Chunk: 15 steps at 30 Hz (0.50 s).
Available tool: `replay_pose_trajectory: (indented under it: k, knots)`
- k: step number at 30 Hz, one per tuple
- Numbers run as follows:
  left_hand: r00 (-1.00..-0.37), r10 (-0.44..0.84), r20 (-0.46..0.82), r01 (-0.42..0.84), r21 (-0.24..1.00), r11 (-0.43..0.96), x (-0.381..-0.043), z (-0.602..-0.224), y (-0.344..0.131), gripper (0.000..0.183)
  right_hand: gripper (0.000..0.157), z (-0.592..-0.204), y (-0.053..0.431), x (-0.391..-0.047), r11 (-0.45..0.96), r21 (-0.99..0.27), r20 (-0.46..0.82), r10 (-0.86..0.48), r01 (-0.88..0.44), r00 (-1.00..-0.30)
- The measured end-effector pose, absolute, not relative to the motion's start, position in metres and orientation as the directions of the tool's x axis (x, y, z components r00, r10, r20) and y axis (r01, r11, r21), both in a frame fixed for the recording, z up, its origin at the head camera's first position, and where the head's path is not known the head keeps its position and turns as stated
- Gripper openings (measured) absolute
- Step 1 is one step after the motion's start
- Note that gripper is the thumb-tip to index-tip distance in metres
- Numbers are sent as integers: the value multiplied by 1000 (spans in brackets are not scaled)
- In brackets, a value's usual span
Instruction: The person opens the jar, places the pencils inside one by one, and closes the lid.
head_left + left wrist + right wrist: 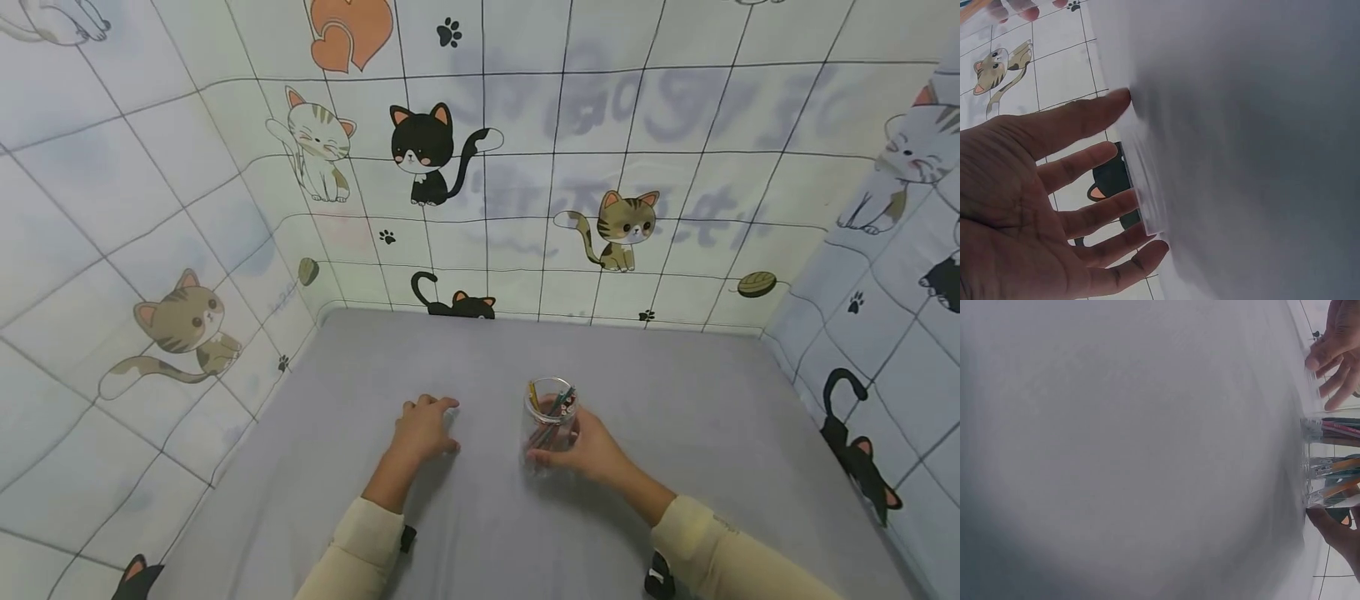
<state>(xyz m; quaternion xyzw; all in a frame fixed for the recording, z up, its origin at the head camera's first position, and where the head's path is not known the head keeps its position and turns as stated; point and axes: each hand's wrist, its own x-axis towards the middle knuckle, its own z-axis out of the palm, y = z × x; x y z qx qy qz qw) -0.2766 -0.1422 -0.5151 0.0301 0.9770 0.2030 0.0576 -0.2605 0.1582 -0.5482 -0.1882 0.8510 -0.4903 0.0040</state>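
Observation:
A clear cylindrical jar [551, 408] stands upright on the grey tabletop, open at the top. Several thin coloured sticks that look like pencils [1338, 465] lean inside it. My right hand [592, 450] grips the jar from its right side, thumb at the front and fingers behind. To the left of the jar, my left hand [423, 429] rests low over the table with fingers spread and thumb apart. By its fingertips lies a flat, clear plastic piece [1147, 184], its edge overlapping the fingers in the left wrist view.
A grey cloth-like surface [480, 533] covers the table. A cat-print wall covering [517, 183] rises behind it, with similar sheets on the left and right sides. A dark strap [658, 577] shows below the right sleeve.

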Motion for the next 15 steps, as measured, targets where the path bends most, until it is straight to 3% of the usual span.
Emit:
replay_pose_trajectory:
  k: [8, 15]
  knots:
    - [-997, 74, -38, 51, 416, 908, -278, -526, -143, 62, 80, -545, 156, -255, 462, -855, 104, -294, -237, -950]
    - [-990, 102, 98, 139, 534, 834, -277, -518, -135, 62, 79, -548, 157, -252, 454, -857, 112, -297, -244, -948]
